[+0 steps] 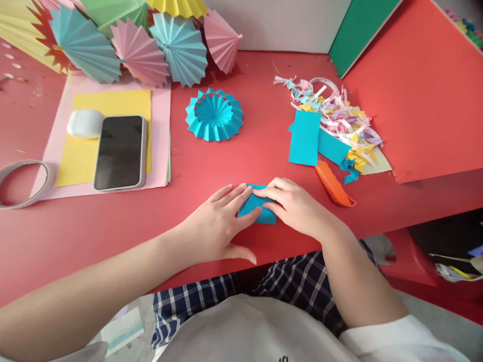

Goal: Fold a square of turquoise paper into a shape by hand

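Plainly, the red table [260, 156] is spreading out on every side of the small blue sheet [268, 216], which is lying flat near the body's edge. Beyond and left of that sheet, pleated paper parasols [139, 53] are crowding together, and well to its left a stack of coloured paper [158, 146] is bearing a phone [119, 153]. Beyond it to the right, a heap of cut strips [341, 115] is sprawling beside 2 larger blue pieces [304, 138].

The left hand [217, 221] is reaching in from the sheet's left, its fingers spreading wide, the tips resting at the far left corner, 1 finger lying across the near left part and the thumb sticking out clear of the paper. The right hand [296, 203] is coming in from the sheet's right, its grip looking narrow, thumb and finger resting a little apart on the surface; whether they are pinching any layer, I cannot tell. So the sheet is sitting between the hands, neither being clearly nearer, since both are touching it. Its near edge is running side to side, while the fingers are hiding too much to tell a long axis. Smaller still, an orange comb-like tool [334, 186] is lying right of the sheet.
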`<state>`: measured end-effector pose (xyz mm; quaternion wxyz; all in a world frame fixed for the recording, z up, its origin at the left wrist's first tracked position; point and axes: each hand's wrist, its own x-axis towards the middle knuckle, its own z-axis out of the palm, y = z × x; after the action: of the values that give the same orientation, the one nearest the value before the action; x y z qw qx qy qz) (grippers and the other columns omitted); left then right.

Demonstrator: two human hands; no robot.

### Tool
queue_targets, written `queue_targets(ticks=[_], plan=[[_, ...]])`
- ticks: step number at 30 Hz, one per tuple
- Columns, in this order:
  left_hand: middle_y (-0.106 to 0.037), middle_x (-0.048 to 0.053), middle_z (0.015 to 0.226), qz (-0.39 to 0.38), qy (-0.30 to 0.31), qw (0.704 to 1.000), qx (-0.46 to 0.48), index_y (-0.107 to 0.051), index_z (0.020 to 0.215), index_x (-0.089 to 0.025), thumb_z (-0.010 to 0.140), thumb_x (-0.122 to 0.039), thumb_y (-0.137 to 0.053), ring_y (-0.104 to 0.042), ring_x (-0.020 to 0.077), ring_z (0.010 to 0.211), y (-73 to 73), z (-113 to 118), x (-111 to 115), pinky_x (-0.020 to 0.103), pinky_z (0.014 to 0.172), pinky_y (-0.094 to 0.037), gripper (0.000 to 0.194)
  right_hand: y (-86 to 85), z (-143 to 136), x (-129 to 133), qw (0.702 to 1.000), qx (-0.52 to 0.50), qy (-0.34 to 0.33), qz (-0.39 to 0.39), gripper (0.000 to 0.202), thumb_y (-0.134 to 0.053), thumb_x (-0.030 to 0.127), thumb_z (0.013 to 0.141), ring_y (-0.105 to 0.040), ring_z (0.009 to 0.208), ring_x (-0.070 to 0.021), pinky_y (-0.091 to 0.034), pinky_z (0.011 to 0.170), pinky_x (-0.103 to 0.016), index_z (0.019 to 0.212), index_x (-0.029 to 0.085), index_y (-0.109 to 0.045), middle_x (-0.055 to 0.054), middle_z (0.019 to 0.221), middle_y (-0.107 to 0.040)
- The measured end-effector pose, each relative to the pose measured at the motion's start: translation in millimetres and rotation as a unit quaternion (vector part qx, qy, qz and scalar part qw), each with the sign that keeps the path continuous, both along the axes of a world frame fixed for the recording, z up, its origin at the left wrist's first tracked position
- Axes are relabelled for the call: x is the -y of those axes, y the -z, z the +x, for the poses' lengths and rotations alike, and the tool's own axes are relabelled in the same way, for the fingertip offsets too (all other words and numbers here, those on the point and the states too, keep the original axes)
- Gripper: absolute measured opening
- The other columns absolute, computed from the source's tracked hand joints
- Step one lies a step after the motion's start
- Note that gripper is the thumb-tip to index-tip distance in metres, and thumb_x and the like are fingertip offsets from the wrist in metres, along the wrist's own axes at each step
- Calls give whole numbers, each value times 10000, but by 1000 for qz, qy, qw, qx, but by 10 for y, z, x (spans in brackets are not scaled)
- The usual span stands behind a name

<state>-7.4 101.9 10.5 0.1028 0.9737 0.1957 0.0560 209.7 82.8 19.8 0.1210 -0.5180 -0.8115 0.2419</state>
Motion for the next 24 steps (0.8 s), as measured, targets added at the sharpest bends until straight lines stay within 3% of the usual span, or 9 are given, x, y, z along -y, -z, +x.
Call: queue_targets(ticks=[19,24], plan=[[-385,226,1380,0,1,1000,4,-487,1263,-159,737,-736,-370,-323,384,1294,-1,-4,-10,537,1031,-297,790,10,1,25,1000,-6,0,10,240,-483,158,871,-553,874,-181,-475,799,-345,1080,166,-600,-69,921,-563],[-389,218,1382,-4,-11,1000,3,-443,1295,-139,724,-759,-353,-334,369,1293,-6,7,-1,516,1047,-286,848,15,-2,22,1000,-11,0,9,247,-492,152,866,-554,874,-180,-476,797,-338,1087,155,-602,-73,922,-563]])
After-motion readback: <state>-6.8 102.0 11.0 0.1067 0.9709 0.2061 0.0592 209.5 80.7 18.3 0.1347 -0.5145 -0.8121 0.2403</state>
